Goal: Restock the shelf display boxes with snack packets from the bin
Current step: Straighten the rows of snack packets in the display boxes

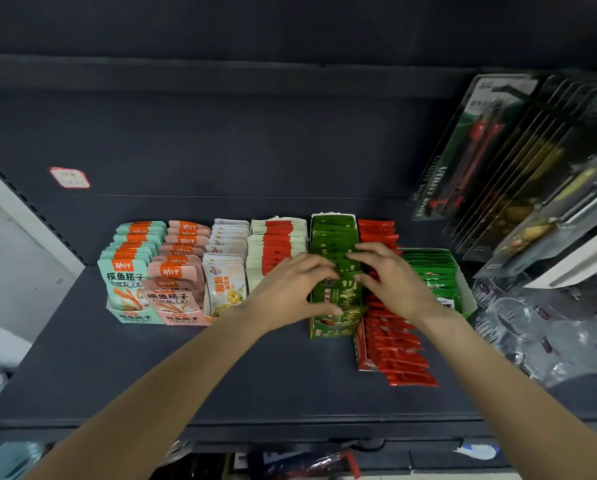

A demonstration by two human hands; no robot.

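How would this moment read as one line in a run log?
step: straightening packets | left hand: on dark green packets | right hand: same row | box: dark green display box | shelf: black

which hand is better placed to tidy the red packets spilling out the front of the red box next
Right. The right hand already lies over the row of red foil packets in the red cardboard box. The left hand sits left of the dark green box and would have to cross over it.
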